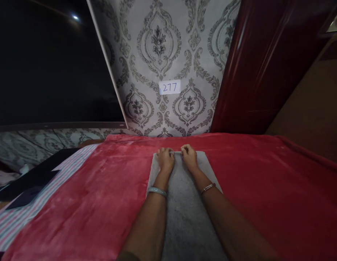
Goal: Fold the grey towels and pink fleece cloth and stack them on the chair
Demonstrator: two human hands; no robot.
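Note:
A long grey cloth point(184, 210), perhaps a towel, lies lengthwise in front of me on a red plush blanket point(103, 203). At its far edge my left hand point(165, 159) is closed, fingers pinching the cloth's border. My right hand point(189, 156) pinches the same far edge a short way to the right, its fingers curled. Between the two hands a narrow strip of the edge shows, slightly raised or rolled. The near end of the cloth runs out of view below, between my forearms.
A large dark television screen point(54, 65) stands at the left. Patterned wallpaper bears a paper label point(170, 87) reading 277. Dark red wood panelling point(255, 72) rises at the right. Striped fabric point(73, 163) and a dark flat object point(35, 190) lie at the left edge.

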